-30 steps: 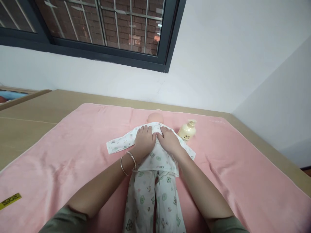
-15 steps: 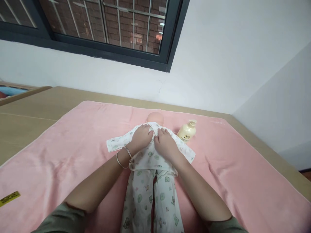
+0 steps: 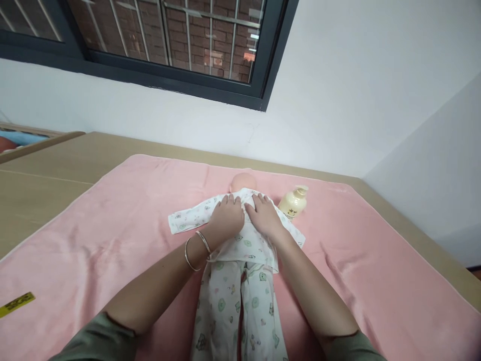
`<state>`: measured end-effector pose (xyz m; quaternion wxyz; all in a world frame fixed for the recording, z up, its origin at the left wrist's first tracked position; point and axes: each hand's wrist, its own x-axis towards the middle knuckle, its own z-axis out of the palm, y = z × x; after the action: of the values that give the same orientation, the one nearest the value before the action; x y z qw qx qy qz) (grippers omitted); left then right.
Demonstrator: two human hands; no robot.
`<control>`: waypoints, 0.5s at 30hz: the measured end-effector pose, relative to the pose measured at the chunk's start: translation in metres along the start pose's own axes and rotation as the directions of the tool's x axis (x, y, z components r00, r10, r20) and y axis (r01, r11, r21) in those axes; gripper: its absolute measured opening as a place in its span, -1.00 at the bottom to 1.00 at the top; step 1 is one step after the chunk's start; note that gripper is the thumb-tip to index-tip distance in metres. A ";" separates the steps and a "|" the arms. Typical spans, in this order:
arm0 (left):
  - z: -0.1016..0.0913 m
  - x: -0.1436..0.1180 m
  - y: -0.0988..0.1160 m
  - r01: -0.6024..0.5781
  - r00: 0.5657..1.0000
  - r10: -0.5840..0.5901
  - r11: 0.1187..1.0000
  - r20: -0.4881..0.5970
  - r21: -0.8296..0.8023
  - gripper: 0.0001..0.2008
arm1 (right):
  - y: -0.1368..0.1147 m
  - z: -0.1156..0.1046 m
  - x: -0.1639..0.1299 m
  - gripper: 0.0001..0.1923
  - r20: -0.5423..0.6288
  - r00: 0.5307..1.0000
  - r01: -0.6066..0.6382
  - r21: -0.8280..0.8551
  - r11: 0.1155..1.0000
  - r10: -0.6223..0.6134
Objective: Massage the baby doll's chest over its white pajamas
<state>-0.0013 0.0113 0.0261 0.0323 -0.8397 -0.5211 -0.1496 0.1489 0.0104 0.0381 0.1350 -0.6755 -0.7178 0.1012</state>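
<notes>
**Both palms flat on the doll's chest**

Baby doll (image 3: 240, 235) in a printed sleepsuit lies centre of the pink towel (image 3: 112, 235), head at 12 o'clock. Left hand (image 3: 225, 218) and right hand (image 3: 265, 216) rest side by side, fingers spread, gripping nothing. Cream pump bottle (image 3: 293, 202) lies at 2 o'clock of the hands.

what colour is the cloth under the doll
Pink; the towel under the doll shows plainly in the head view.
</notes>
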 end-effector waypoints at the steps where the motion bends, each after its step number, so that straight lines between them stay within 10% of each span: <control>1: -0.001 0.003 -0.007 -0.056 0.998 0.056 0.998 0.011 0.007 -0.58 | -0.006 0.001 -0.004 -0.35 -0.006 1.000 -0.003 -0.031 1.000 0.003; 5: -0.003 0.013 -0.023 -0.208 0.976 0.206 0.978 0.063 0.011 -0.61 | -0.023 -0.004 -0.017 -0.39 -0.007 1.000 0.022 -0.086 0.996 -0.023; 10: 0.006 0.003 0.006 0.111 0.993 -0.115 0.990 -0.040 -0.082 -0.58 | 0.000 -0.020 -0.004 -0.51 0.039 0.997 0.062 0.085 0.994 -0.065; 15: 0.014 -0.005 0.021 0.066 0.994 -0.078 0.987 -0.076 -0.143 -0.53 | 0.016 -0.018 0.006 -0.36 0.054 0.998 0.018 0.102 0.995 -0.023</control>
<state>0.0178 0.0003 0.0136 -0.0111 -0.8137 -0.5376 -0.2209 0.1694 0.0172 0.0501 0.1504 -0.6573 -0.7220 0.1548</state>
